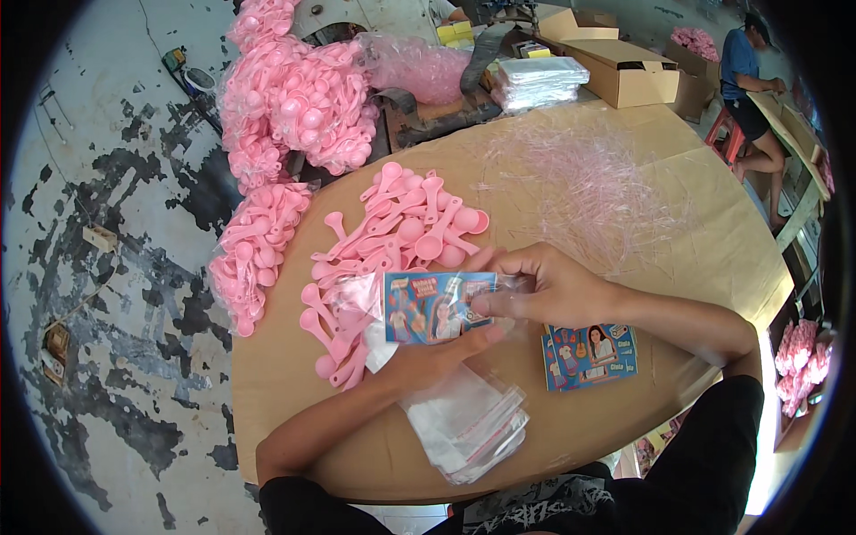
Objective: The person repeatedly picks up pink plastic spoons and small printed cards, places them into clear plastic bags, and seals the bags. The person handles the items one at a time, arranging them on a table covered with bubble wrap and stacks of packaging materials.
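A blue printed card (419, 312) with coloured pictures is held up over the middle of the table. My left hand (437, 358) is closed on its lower side, and a clear plastic bag (358, 292) shows at the card's left end. Whether the card lies inside that bag I cannot tell. The fingers of my right hand (557, 287) pinch the card's right end. Pink measuring spoons (410, 209) lie in a loose heap just beyond the card. Below my hands rests a stack of clear plastic bags (468, 428). More blue cards (590, 357) are stacked under my right forearm.
Thin clear plastic strips (615, 192) are spread across the far right of the brown-covered table (713, 241). Large bags of pink spoons (299, 107) stand along the far left edge. Packed clear bags (539, 80) and a cardboard box (633, 76) sit at the back. Another person (753, 89) works at far right.
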Demonstrator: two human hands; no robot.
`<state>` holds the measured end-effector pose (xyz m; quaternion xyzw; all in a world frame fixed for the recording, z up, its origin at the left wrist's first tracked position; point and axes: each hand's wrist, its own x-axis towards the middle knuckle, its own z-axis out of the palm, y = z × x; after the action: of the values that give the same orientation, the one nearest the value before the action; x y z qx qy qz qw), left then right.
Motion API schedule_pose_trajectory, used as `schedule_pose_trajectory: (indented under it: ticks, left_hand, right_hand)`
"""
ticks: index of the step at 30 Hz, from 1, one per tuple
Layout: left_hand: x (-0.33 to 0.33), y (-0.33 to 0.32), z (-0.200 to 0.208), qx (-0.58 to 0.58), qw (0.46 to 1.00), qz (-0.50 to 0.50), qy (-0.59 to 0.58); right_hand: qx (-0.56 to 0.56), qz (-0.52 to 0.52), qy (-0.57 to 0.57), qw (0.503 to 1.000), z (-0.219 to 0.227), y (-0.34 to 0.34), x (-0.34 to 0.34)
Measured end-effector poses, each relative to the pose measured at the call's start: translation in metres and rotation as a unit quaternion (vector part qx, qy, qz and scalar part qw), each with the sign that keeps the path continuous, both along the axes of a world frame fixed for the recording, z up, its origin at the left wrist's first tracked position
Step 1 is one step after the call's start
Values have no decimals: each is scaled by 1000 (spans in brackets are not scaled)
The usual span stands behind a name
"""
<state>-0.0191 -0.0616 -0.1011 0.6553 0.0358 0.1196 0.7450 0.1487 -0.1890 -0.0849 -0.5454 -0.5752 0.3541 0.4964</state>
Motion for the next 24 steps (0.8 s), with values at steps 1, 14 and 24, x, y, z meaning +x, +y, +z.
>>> schedule_pose_trajectory:
  ticks: [1, 14, 24]
  left_hand:
    - [-1, 3, -2, 30, 999, -29, -23]
    - [5, 0, 0, -78, 990, 46, -105]
    - [8, 3, -5, -76, 991, -20, -104]
  right_hand:
    - [1, 2, 1, 1000, 4, -1, -2]
    - [-53, 38, 142, 988, -11, 2, -4]
    - [-124, 0, 106, 987, 12, -1, -7]
